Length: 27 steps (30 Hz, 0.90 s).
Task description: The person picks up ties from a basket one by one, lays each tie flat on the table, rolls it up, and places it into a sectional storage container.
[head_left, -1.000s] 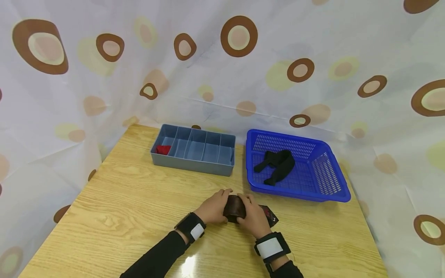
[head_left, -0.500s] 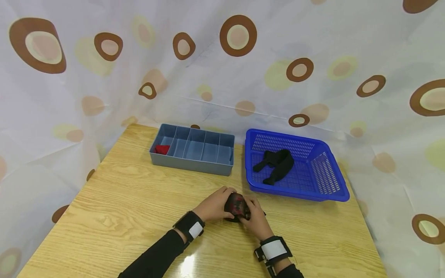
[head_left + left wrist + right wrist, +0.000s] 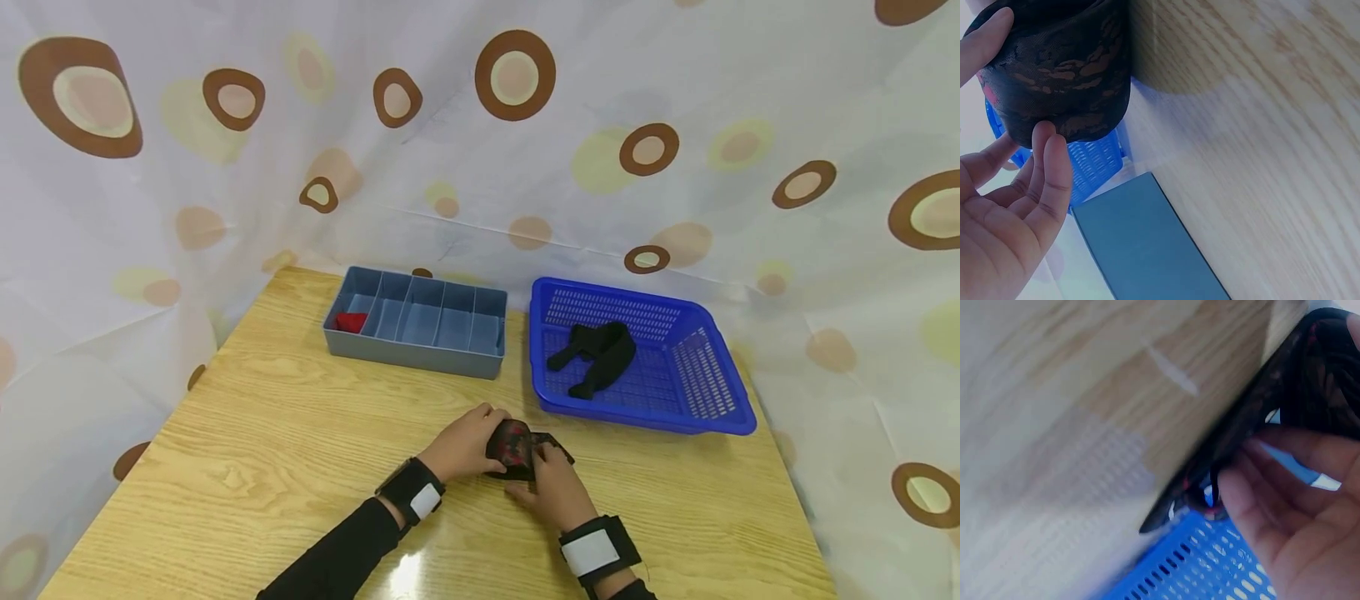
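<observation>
A rolled dark lace garment [image 3: 512, 446] with red patches lies on the wooden table [image 3: 285, 450], held between both hands. My left hand [image 3: 467, 444] grips its left side; in the left wrist view the fingers [image 3: 1047, 175] curl round the dark roll [image 3: 1063, 75]. My right hand [image 3: 551, 482] pinches the loose black end [image 3: 553, 442] on the right; in the right wrist view the fingers [image 3: 1272, 506] hold the black lace edge [image 3: 1235, 444].
A grey divided organizer [image 3: 416, 332] stands at the back with a red item [image 3: 349, 322] in its leftmost compartment. To its right, a blue basket [image 3: 705, 392] holds a black garment [image 3: 600, 354]. A spotted curtain surrounds the table.
The roll turned so that its red-patterned side shows. My right hand drew back toward me and now pulls the loose end out to the right.
</observation>
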Tool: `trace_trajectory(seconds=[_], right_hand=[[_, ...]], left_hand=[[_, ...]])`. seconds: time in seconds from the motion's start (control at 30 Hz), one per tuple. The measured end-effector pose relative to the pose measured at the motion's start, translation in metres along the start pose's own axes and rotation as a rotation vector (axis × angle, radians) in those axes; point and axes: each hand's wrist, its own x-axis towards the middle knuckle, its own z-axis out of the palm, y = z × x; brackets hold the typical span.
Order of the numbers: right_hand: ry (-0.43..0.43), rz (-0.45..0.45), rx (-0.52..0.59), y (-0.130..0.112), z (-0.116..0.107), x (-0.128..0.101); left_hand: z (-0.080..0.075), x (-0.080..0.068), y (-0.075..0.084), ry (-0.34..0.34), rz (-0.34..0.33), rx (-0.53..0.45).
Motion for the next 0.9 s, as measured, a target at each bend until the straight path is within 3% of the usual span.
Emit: trace_trajectory(seconds=[0.17, 0.3, 0.43, 0.67, 0.8, 0.9], right_hand=[[0.018, 0.041, -0.098, 0.001, -0.001, -0.006], [-0.112, 0.079, -0.097, 0.004, -0.002, -0.011], [-0.189, 0.099, 0.006, 0.010, -0.003, -0.012], [-0.063, 0.118, 0.199, 0.016, -0.007, -0.010], [-0.029, 0.106, 0.225, 0.016, -0.007, -0.009], [-0.022, 0.097, 0.203, 0.018, -0.006, -0.010]], left_hand=[[0.000, 0.001, 0.002, -0.004, 0.004, 0.028], [0.001, 0.003, 0.003, -0.011, 0.000, 0.052], [-0.001, 0.005, 0.009, -0.001, 0.017, 0.112], [0.006, 0.018, 0.020, 0.015, 0.036, 0.233], [0.008, 0.024, 0.025, -0.008, 0.022, 0.188], [0.009, 0.024, 0.025, -0.020, 0.030, 0.089]])
